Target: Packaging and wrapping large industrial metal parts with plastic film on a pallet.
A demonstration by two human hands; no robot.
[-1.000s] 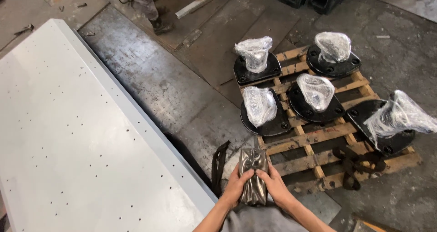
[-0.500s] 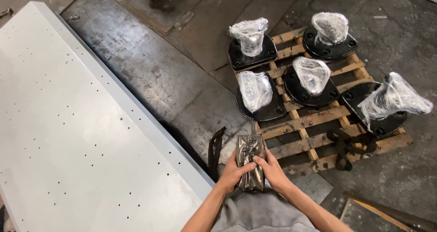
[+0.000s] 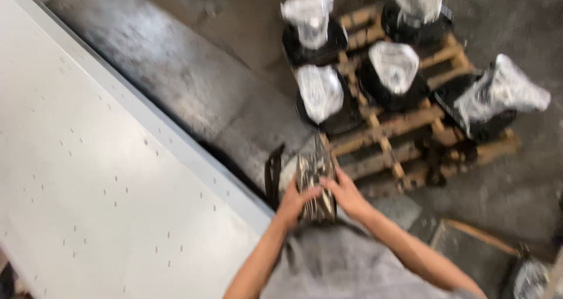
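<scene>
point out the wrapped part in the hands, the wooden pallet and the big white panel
wrapped part (image 3: 315,184), head view, upper plastic-covered face
wooden pallet (image 3: 392,126), head view, bare slat
white panel (image 3: 88,176), head view, flat top

The bundle (image 3: 315,184) in both hands looks wrapped in crinkled, glossy clear plastic. The pallet (image 3: 404,123) is rough bare wood; its black parts (image 3: 394,85) wear shiny plastic bags. The panel (image 3: 88,170) is smooth matt grey metal

A wooden pallet (image 3: 404,126) on the floor carries plastic-wrapped black parts (image 3: 319,94).
</scene>
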